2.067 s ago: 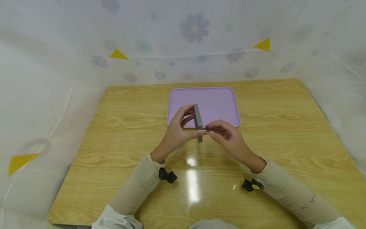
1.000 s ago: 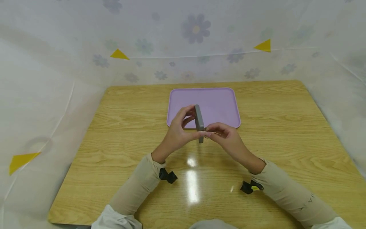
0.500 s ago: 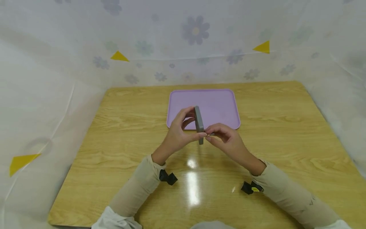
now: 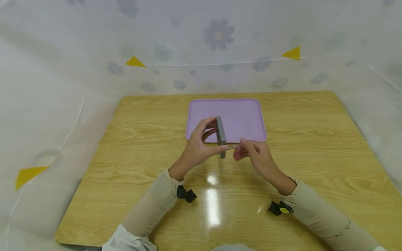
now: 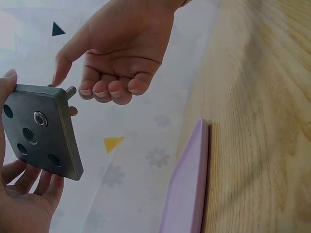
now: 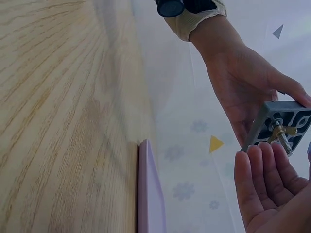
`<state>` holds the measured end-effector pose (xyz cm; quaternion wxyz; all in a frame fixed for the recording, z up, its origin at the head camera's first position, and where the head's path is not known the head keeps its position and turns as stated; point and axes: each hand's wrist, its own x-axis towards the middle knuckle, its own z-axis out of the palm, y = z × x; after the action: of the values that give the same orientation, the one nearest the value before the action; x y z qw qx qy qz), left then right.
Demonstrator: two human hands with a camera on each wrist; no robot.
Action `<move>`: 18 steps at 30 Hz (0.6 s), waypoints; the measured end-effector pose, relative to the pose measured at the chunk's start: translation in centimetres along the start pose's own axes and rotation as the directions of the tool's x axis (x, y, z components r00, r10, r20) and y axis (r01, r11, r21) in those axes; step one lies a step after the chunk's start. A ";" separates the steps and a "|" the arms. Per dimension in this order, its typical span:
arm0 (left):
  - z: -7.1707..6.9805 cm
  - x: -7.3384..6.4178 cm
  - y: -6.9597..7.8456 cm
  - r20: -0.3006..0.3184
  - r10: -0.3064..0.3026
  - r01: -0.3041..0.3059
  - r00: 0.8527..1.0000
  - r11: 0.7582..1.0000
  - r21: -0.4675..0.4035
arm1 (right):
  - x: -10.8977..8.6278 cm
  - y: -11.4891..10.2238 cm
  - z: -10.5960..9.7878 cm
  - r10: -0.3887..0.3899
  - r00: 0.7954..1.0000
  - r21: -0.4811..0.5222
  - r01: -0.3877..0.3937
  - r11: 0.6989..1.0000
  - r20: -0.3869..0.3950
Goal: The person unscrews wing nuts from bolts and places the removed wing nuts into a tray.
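Observation:
My left hand (image 4: 198, 148) holds a grey square metal plate (image 4: 221, 132) on edge, thumb on the near side and fingers at the far side. In the left wrist view the plate's face (image 5: 43, 131) shows several round holes and a bolt's socket head (image 5: 40, 119). The threaded bolt (image 6: 285, 142) sticks out of the ribbed back, with a brass wing nut (image 6: 279, 130) on it. Beside the bolt is my right hand (image 4: 259, 157), its fingers loosely bent and apart from the nut. Its thumb (image 5: 62, 68) reaches to the nut's side and seems to touch it.
A lilac tray (image 4: 246, 120) lies on the wooden table (image 4: 150, 129) beyond the hands. Behind the table hangs a pale flowered curtain (image 4: 176, 31) with yellow triangles on it. Each sleeve carries a small black wrist camera (image 4: 186, 194).
My right hand's fingers have come away from their pinch at the wing nut and spread, leaving the bolt end in view. The left hand keeps the plate in much the same place.

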<state>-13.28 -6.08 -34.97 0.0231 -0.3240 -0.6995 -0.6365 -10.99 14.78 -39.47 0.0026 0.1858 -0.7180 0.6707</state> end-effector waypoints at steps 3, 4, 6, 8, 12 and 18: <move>0.0 0.0 0.0 0.003 0.000 0.000 1.000 1.000 0.002 | 0.0 0.0 0.0 0.026 0.999 0.025 -0.027 0.999 0.033; 0.1 0.0 0.0 0.005 -0.002 0.002 1.000 1.000 0.001 | 0.0 0.0 0.1 0.034 0.999 0.036 -0.036 0.999 0.040; 0.2 0.0 0.0 0.009 -0.004 0.004 1.000 1.000 -0.002 | 0.0 -0.1 0.1 0.053 0.997 0.059 -0.056 0.997 0.053; 0.3 0.0 0.0 0.013 -0.007 0.007 1.000 1.000 -0.004 | 0.0 -0.1 0.1 0.067 0.995 0.069 -0.072 0.995 0.068; 0.4 0.0 0.1 0.017 -0.017 0.017 1.000 1.000 0.008 | 0.1 0.0 0.2 0.092 0.992 0.064 -0.097 0.993 0.083; 0.5 0.0 0.1 0.016 -0.017 0.017 1.000 1.000 0.009 | 0.3 0.2 0.7 0.083 0.993 0.070 -0.088 0.994 0.078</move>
<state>-13.03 -5.63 -34.97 0.0134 -0.3230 -0.7052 -0.6310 -11.12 14.02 -39.66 -0.0601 0.1800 -0.6997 0.6888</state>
